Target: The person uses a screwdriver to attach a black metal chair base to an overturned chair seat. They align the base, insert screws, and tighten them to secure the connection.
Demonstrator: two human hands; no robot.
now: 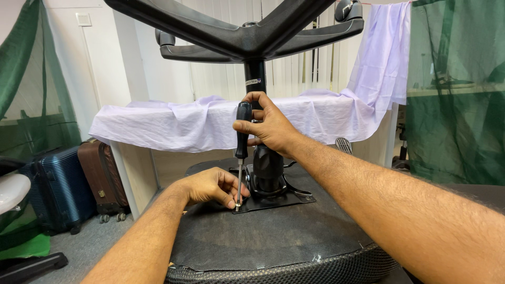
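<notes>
Suitcases (79, 184) left of upturned chair (273, 236); lilac cloth (210, 121) behind screwdriver (242, 137).

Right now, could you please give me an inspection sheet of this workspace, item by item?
Surface: upturned black mesh office chair seat, its underside facing up; black star base with castors overhead.
Job's things: black-handled screwdriver standing upright, its tip at the corner of the black metal mounting plate around the black gas column.
Clutter: nothing seen on the seat.
Hands: right hand grips the screwdriver handle; left hand pinches the shaft near the tip.
Cables: nothing seen.
Surroundings: lilac cloth draped over a white table, blue suitcase and brown suitcase on the floor, green netting at both sides, white blinds behind.
</notes>
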